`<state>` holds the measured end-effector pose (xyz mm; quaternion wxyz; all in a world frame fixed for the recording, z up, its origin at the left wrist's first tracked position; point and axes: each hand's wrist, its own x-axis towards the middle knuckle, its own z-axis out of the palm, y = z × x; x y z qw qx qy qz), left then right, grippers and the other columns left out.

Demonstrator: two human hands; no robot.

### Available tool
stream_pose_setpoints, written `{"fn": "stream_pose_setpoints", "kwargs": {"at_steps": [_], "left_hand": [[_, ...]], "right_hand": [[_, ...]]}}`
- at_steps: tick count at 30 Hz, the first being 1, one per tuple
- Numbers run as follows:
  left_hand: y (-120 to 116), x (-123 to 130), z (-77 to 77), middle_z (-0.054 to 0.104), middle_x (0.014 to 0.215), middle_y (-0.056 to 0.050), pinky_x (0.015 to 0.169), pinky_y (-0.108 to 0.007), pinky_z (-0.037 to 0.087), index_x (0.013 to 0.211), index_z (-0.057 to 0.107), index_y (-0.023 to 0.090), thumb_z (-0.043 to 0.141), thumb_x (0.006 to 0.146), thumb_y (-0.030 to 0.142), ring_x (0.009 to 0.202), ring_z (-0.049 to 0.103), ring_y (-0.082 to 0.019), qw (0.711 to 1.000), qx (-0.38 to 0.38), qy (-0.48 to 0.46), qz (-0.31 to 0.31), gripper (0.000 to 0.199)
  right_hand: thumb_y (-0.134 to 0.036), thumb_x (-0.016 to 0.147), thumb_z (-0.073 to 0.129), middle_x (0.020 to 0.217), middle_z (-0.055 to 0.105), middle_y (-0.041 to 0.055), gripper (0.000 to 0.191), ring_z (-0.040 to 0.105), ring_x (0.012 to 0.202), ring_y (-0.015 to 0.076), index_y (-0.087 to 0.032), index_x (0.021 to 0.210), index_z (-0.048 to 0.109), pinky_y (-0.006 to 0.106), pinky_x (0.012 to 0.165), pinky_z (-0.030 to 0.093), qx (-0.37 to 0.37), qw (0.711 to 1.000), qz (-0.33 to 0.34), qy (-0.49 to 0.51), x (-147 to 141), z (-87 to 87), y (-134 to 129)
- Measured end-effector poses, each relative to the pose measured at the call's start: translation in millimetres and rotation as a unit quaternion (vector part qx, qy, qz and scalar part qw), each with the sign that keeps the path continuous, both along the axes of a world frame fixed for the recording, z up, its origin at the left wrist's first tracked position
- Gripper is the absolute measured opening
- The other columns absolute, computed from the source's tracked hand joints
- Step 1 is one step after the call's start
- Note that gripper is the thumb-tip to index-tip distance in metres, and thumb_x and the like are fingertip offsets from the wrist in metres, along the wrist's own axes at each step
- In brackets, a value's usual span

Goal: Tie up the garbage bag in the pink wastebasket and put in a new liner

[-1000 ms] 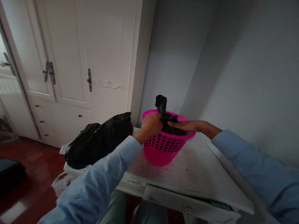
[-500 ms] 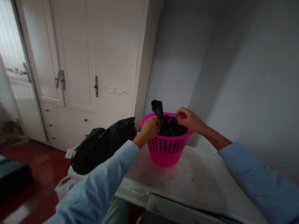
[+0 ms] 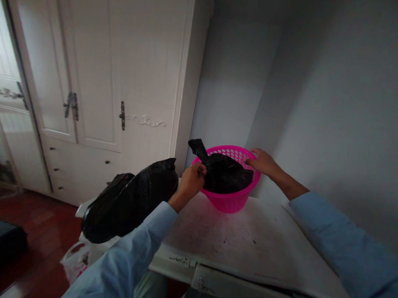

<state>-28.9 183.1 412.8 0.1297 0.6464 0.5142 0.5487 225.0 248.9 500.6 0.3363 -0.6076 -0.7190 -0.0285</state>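
A pink plastic basket point(image 3: 228, 204) with a perforated rim stands tilted toward me on the white tabletop. Inside it is a knotted black plastic bag point(image 3: 229, 173), its twisted end poking up past the left rim. My left hand point(image 3: 193, 180) is closed on the bag near its knot, at the basket's left rim. On the far right side, my right hand point(image 3: 264, 162) grips the basket's rim, fingers outside and thumb inside. Another full black plastic bag point(image 3: 134, 199) lies to the left, beside my left forearm.
The white table point(image 3: 234, 247) has a drawer front along its near edge. A white plastic bag point(image 3: 77, 260) hangs or stands below its left end. A white wardrobe point(image 3: 149, 76) rises behind, and a dark ridged box point(image 3: 3, 241) is on the red floor.
The basket has tipped toward me, and the bag in it has shifted left with my left hand. My right hand has moved from beside the bag onto the right rim.
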Motion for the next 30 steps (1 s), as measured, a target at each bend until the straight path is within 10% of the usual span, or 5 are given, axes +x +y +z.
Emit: {"fn": "stream_pose_setpoints", "kwargs": {"at_steps": [3, 7, 17, 22, 30], "left_hand": [[-5, 3, 7.7, 0.073, 0.084, -0.005, 0.070, -0.027, 0.046, 0.088, 0.065, 0.017, 0.059, 0.087, 0.009, 0.078, 0.067, -0.017, 1.000, 0.008, 0.005, -0.024, 0.011], [-16, 5, 22.7, 0.075, 0.091, -0.007, 0.076, -0.030, 0.050, 0.094, 0.066, 0.017, 0.056, 0.089, 0.011, 0.084, 0.069, -0.019, 0.999, 0.013, 0.037, -0.037, 0.012], [-33, 9, 62.6, 0.076, 0.096, -0.010, 0.083, -0.034, 0.053, 0.101, 0.075, 0.015, 0.069, 0.084, 0.028, 0.090, 0.070, -0.024, 0.977, -0.004, 0.212, -0.022, 0.023], [-26, 4, 61.0, 0.074, 0.080, -0.003, 0.073, -0.029, 0.051, 0.088, 0.077, 0.017, 0.066, 0.083, 0.022, 0.077, 0.068, -0.019, 0.974, -0.018, 0.214, -0.069, 0.013], [-19, 5, 57.6, 0.080, 0.094, -0.005, 0.079, -0.030, 0.053, 0.094, 0.080, 0.020, 0.064, 0.085, 0.016, 0.085, 0.072, -0.019, 0.973, 0.013, 0.202, -0.108, 0.019]], "right_hand": [[-0.006, 0.072, 0.060, 0.086, 0.071, 0.0082, 0.051, 0.069, 0.066, 0.0207, -0.014, 0.122, 0.063, 0.030, 0.057, 0.056, -0.120, 0.989, 0.008, 0.088, 12, 8.0, -6], [-0.004, 0.067, 0.061, 0.065, 0.064, 0.0011, 0.048, 0.058, 0.049, 0.0142, -0.014, 0.114, 0.064, 0.023, 0.045, 0.047, -0.172, 0.964, 0.038, 0.199, 21, 5.0, -23], [-0.016, 0.074, 0.063, 0.092, 0.076, 0.0141, 0.038, 0.072, 0.071, 0.0240, -0.015, 0.113, 0.064, 0.039, 0.063, 0.062, -0.266, 0.943, 0.072, 0.186, 31, -21.3, -58], [-0.036, 0.081, 0.067, 0.126, 0.069, 0.0221, 0.040, 0.070, 0.108, 0.0334, -0.015, 0.115, 0.069, 0.054, 0.099, 0.055, -0.040, 0.993, 0.101, 0.042, 30, -11.6, -53], [-0.034, 0.084, 0.065, 0.127, 0.073, 0.0098, 0.036, 0.067, 0.118, 0.0278, -0.023, 0.118, 0.074, 0.045, 0.104, 0.050, 0.000, 0.936, 0.350, -0.044, -33, 12.1, -52]]}}
